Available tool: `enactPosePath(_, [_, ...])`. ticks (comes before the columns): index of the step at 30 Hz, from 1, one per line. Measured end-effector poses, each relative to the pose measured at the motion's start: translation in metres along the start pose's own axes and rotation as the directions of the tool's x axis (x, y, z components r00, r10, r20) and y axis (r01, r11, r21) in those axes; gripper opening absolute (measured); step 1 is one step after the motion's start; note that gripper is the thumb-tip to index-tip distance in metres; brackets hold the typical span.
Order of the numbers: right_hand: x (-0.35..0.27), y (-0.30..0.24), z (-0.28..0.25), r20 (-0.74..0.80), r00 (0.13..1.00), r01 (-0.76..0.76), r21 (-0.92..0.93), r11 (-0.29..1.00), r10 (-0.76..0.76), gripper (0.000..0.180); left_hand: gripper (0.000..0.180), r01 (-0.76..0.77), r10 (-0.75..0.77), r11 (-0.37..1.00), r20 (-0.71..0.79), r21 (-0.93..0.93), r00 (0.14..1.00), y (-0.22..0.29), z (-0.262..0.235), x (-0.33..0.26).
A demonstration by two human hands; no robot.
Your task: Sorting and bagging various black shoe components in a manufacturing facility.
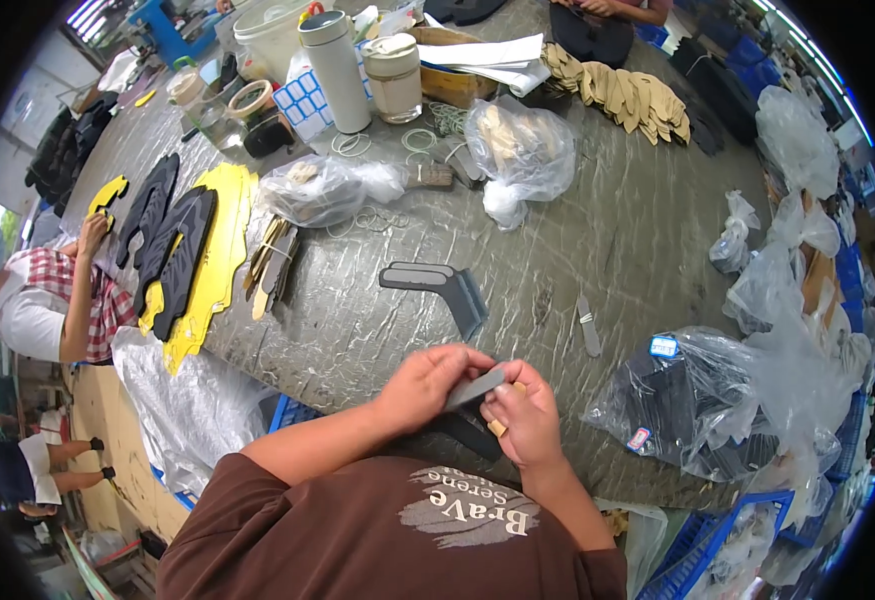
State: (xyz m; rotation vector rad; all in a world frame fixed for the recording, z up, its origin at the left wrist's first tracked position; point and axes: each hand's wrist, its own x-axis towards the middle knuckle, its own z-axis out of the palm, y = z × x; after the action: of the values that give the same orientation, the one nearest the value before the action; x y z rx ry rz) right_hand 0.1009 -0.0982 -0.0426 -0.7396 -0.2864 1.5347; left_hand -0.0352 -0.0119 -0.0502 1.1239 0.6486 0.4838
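Head view: grey crinkled worktop (597, 230) in workshop, bagged parts around. Left hand (422, 385) and right hand (525, 420) both pinch grey insole piece (475, 388) at near edge, fingers closed narrow on it.

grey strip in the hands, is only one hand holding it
No, both the left hand and the right hand grip the grey strip between them.
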Motion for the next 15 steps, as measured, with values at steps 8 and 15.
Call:
enactPosePath(8, [-0.003, 0.001, -0.005, 0.011, 0.999, -0.044, -0.378, 0.925, 0.052, 0.007, 0.026, -0.61, 0.465, 0.496, 0.404, 0.618, 0.787, 0.035, -0.012, 0.003])
enactPosePath(15, [0.002, -0.044, -0.048, -0.305, 0.888, 0.356, -0.012, 0.934, -0.343, 0.004, 0.012, 0.082, -0.017, 0.976, -0.31, 0.199, 0.951, 0.011, -0.053, -0.02])
